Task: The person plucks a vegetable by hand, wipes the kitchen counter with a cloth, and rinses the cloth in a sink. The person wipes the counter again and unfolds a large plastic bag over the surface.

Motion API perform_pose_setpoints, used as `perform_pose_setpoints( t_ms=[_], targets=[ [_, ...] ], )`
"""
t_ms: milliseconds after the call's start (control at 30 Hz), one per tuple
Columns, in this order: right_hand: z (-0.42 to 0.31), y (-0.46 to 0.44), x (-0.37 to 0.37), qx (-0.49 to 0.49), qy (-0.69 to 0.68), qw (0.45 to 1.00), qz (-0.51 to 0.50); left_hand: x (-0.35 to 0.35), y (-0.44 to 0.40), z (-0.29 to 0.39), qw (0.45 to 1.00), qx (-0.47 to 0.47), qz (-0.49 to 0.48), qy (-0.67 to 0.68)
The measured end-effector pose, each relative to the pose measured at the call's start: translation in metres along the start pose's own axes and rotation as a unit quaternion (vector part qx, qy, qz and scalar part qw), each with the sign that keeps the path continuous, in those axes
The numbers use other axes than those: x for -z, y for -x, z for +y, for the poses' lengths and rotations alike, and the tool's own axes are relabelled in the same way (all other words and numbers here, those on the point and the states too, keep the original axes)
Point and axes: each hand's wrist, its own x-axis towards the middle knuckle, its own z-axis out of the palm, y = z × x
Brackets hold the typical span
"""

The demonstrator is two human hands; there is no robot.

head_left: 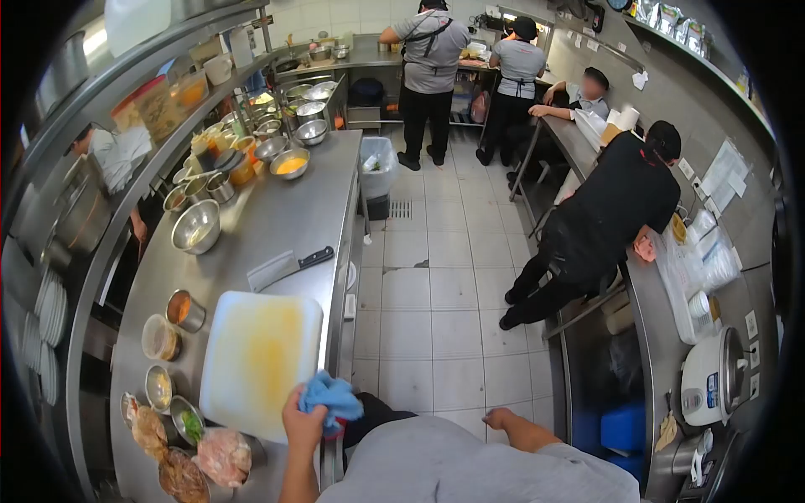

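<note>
My left hand [303, 419] grips a bunched blue cloth [330, 397] at the lower right corner of a white cutting board [262, 356] with a yellow stain down its middle. The board lies on the steel counter [293, 210]. Beyond it rests a cleaver [289, 267] with a black handle. My right hand [501, 417] hangs at my side over the tiled floor, near no object; its fingers are partly hidden and too small to make out.
Bowls of meat [225, 457], greens [191, 423] and sauces line the counter's left side. A metal bowl [196, 227] stands farther back. A bin [379, 163] is past the counter. Several people are around; one in black [608, 205] leans over the right counter near a rice cooker [713, 377].
</note>
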Motion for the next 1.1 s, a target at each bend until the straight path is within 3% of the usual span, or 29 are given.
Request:
perform_pose_setpoints(
  t_ms=[33, 67, 133, 167, 233, 267, 300, 367, 433, 500, 633, 700, 733, 800, 833, 900, 933, 1000, 1033, 1067, 1100],
  targets=[
    [0.017, -0.019, -0.01, 0.002, 0.038, 0.998, -0.051, -0.006, -0.026, 0.011, 0.997, -0.057, 0.054, 0.027],
    [0.017, -0.015, -0.003, -0.031, 0.017, 0.998, -0.059, -0.011, -0.056, 0.024, 0.996, -0.058, 0.055, 0.031],
    [0.015, 0.005, 0.023, -0.067, -0.003, 0.996, -0.065, -0.016, -0.114, 0.04, 0.963, -0.195, 0.133, -0.13],
    [0.012, 0.01, 0.038, -0.079, -0.027, 0.993, -0.08, -0.02, -0.142, 0.032, 0.963, -0.196, 0.131, -0.128],
    [0.007, -0.005, 0.075, -0.094, -0.054, 0.99, -0.092, -0.042, -0.219, -0.001, 0.897, -0.268, 0.159, -0.312],
    [0.005, -0.012, 0.09, -0.089, -0.061, 0.991, -0.082, -0.054, -0.254, -0.028, 0.887, -0.256, 0.134, -0.361],
    [0.008, -0.018, 0.098, -0.085, -0.066, 0.991, -0.075, -0.061, -0.264, -0.007, 0.889, -0.254, 0.129, -0.359],
    [0.013, -0.051, 0.109, -0.1, -0.113, 0.987, -0.06, -0.082, -0.28, 0.031, 0.854, -0.063, -0.004, -0.516],
    [0.013, -0.077, 0.154, -0.103, -0.131, 0.985, -0.047, -0.086, -0.302, 0.032, 0.836, -0.015, -0.029, -0.548],
    [-0.009, -0.081, 0.206, -0.059, -0.148, 0.981, 0.109, -0.082, -0.307, 0.038, 0.834, -0.005, -0.078, -0.546],
    [-0.072, -0.121, 0.342, 0.041, -0.068, 0.995, 0.052, -0.079, -0.324, 0.036, 0.843, 0.047, -0.113, -0.524],
    [-0.112, -0.151, 0.408, 0.135, -0.13, 0.969, 0.161, -0.085, -0.327, 0.021, 0.843, 0.029, -0.119, -0.525],
    [-0.132, -0.184, 0.434, 0.19, -0.086, 0.97, 0.124, -0.081, -0.321, 0.027, 0.867, -0.019, -0.079, -0.492],
    [-0.162, -0.25, 0.476, 0.28, -0.14, 0.937, 0.158, -0.086, -0.319, 0.031, 0.878, 0.008, -0.082, -0.471],
    [-0.191, -0.268, 0.507, 0.325, -0.102, 0.933, 0.118, -0.095, -0.319, 0.02, 0.889, 0.007, -0.056, -0.454],
    [-0.296, -0.213, 0.589, 0.337, -0.175, 0.925, -0.02, -0.096, -0.317, 0.023, 0.903, 0.028, -0.007, -0.428],
    [-0.327, -0.205, 0.616, 0.366, -0.139, 0.918, -0.058, -0.088, -0.319, 0.036, 0.917, 0.08, -0.036, -0.389],
    [-0.394, -0.197, 0.658, 0.425, -0.093, 0.868, -0.241, -0.084, -0.322, 0.051, 0.959, 0.146, 0.071, -0.233],
    [-0.423, -0.184, 0.669, 0.448, -0.055, 0.851, -0.27, -0.088, -0.325, 0.054, 0.971, 0.149, 0.135, -0.131],
    [-0.441, -0.166, 0.673, 0.413, -0.153, 0.814, -0.377, -0.094, -0.325, 0.06, 0.969, 0.139, 0.2, -0.034],
    [-0.456, -0.158, 0.674, 0.354, -0.247, 0.768, -0.473, -0.104, -0.317, 0.073, 0.958, 0.153, 0.241, -0.035]
  ],
)
